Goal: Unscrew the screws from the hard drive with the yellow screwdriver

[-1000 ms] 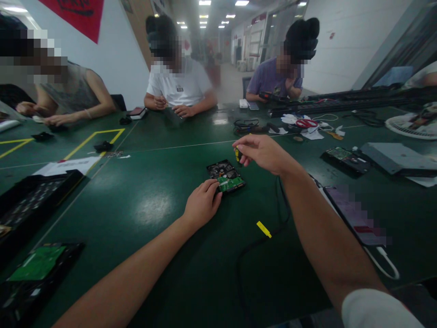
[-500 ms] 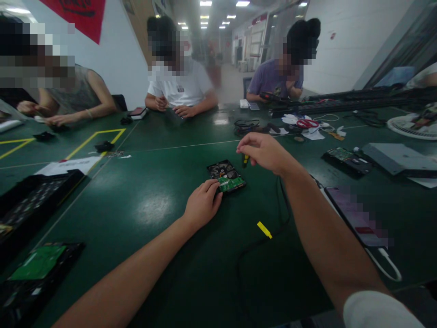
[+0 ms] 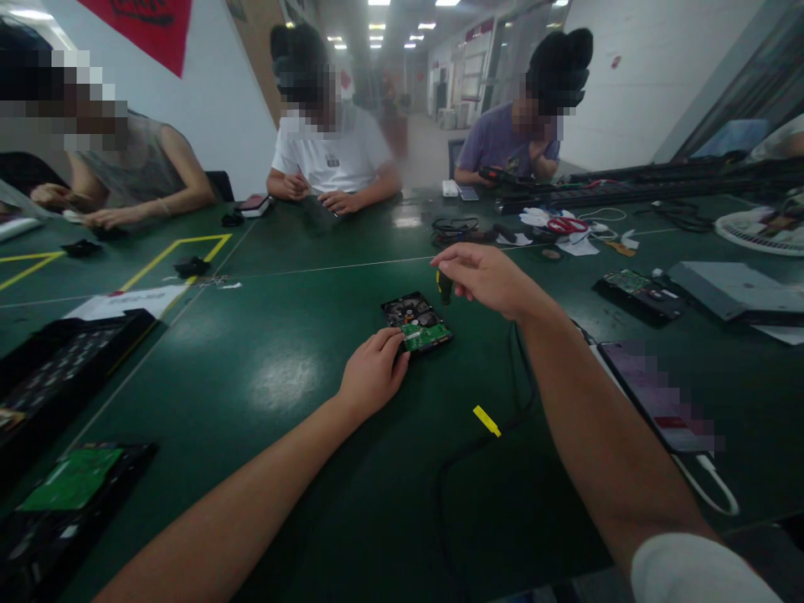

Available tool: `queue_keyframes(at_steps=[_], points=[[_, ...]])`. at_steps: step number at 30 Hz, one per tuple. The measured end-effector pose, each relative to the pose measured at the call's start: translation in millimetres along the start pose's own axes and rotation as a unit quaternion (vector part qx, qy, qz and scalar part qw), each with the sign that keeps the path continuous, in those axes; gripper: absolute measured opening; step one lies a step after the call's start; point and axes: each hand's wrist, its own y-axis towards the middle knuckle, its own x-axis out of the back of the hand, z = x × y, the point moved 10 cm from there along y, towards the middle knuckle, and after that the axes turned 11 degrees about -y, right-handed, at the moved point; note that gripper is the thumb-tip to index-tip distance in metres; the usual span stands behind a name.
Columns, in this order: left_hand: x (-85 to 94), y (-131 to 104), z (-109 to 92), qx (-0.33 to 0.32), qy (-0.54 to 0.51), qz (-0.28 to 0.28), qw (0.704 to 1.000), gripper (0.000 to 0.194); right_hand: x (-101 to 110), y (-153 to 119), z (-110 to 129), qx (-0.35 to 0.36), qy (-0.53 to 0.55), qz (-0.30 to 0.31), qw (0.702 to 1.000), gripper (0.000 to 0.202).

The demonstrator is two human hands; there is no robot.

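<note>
A hard drive (image 3: pixel 414 311) lies on the green table, its dark metal side and green circuit board facing up. My left hand (image 3: pixel 375 368) grips its near left corner, fingers on the board and thumb at the near edge. Just beyond the drive's right side, my right hand (image 3: pixel 481 276) is raised above the table. Its fingers are closed round a small screwdriver (image 3: pixel 445 289) with a black and yellow handle. The handle hangs down from the fingers near the drive's far right edge; its tip cannot be made out.
A black cable (image 3: pixel 443 494) with a yellow tag (image 3: pixel 487 420) runs under my right forearm. To the right lie a phone (image 3: pixel 653 394), another drive (image 3: pixel 637 295) and a grey metal box (image 3: pixel 734 291). At left are a black casing (image 3: pixel 69 368) and a green-boarded device (image 3: pixel 75 479). Several people sit opposite.
My right hand has shifted slightly left, and the screwdriver handle has turned and moved closer to the drive. My left hand and the hard drive stay put.
</note>
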Motion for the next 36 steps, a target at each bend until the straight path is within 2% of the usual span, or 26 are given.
queue_keyframes(at_steps=[8, 11, 13, 16, 20, 27, 36], points=[[0.7, -0.1, -0.5, -0.002, -0.002, -0.003, 1.0, 0.031, 10.3, -0.2, -5.9, -0.03, -0.05, -0.041, 0.997, 0.01], [0.3, -0.2, -0.1, -0.003, -0.001, -0.003, 1.0, 0.032, 5.1, -0.8, -1.8, -0.012, -0.028, -0.016, 0.999, 0.007], [-0.2, -0.3, 0.1, -0.005, -0.001, -0.002, 1.0, 0.032, -0.3, -0.9, 0.3, -0.002, -0.004, 0.005, 1.0, 0.013], [-0.4, -0.3, 0.8, -0.004, 0.001, -0.004, 1.0, 0.033, -9.3, 0.2, -2.9, -0.017, 0.047, 0.034, 0.998, 0.018], [-0.2, -0.1, 0.8, -0.002, 0.0, -0.002, 1.0, 0.032, -15.3, 1.0, -5.5, -0.036, 0.093, 0.05, 0.994, 0.014], [0.7, -0.3, -0.3, -0.006, 0.001, -0.002, 1.0, 0.032, 2.4, -1.7, -1.0, -0.01, -0.019, 0.001, 1.0, 0.014], [-0.3, -0.4, 0.3, -0.002, 0.002, 0.0, 1.0, 0.033, 2.2, -4.6, 2.0, -0.017, -0.069, 0.02, 0.997, 0.027]])
